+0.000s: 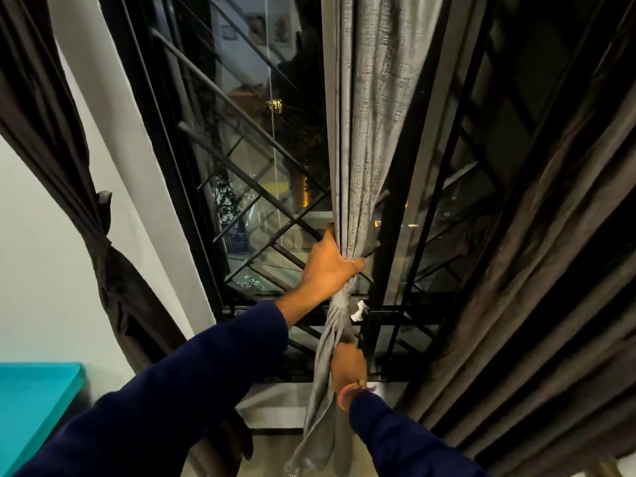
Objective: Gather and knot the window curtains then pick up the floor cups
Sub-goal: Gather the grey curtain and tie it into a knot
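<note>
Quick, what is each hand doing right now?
Left hand: grip closed around the grey curtain, higher up.
Right hand: grip closed on the same curtain's twisted lower part.

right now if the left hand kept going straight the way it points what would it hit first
The left hand, gripping the grey curtain, points up toward the window. It would probably meet the black window grille first, though depth is unclear.

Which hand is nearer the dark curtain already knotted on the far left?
Left. The left hand grips the grey textured curtain higher up, on the side facing the knotted dark brown curtain; the right hand holds the grey tail lower and farther right.
</note>
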